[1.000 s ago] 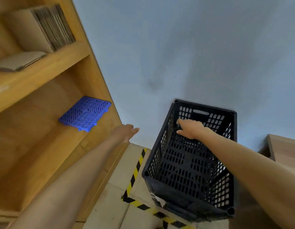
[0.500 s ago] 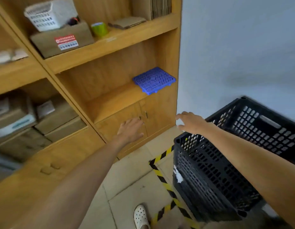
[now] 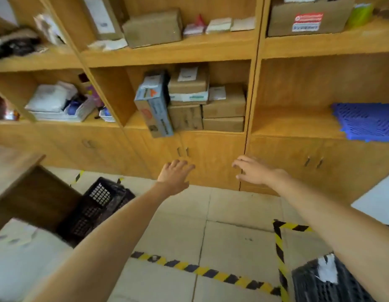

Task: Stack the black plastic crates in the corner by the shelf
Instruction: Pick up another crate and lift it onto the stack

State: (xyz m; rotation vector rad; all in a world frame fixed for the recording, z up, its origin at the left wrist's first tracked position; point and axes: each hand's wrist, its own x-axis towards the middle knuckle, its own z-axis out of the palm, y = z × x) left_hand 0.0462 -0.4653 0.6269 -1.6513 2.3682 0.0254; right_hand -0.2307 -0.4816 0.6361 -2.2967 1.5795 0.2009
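Reaching: both our arms stretch forward over the floor [image 3: 180, 232] toward the shelf [image 3: 167, 53], holding nothing.
Left hand: our left hand [image 3: 174, 176] hangs in the air, fingers loosely spread and a little bent, touching nothing.
Right hand: our right hand [image 3: 252, 171] is likewise free, fingers spread and relaxed, just in front of the cabinet doors [image 3: 211, 158].
Next crate: a black crate [image 3: 97, 208] lies tipped on its side at lower left, wedged between a desk [image 3: 17, 171] and a white box [image 3: 21, 253], well apart from both hands.
Placed crate: another crate [image 3: 320, 284] shows at the bottom right corner, inside the striped tape [image 3: 278, 247]; most of it is out of frame.
Handling: we judge the crate light for its bulk, stiff in its lattice walls, not fragile, and awkward mainly because it is wide.
Hold: we would take it by the rim on two opposite sides, or by the handle slots if it has them; blur hides them here.
Risk: we expect it may catch on the desk edge as it comes out, so righting it first seems wise.
Other: a blue grid [image 3: 365, 120] sits on the shelf at right.
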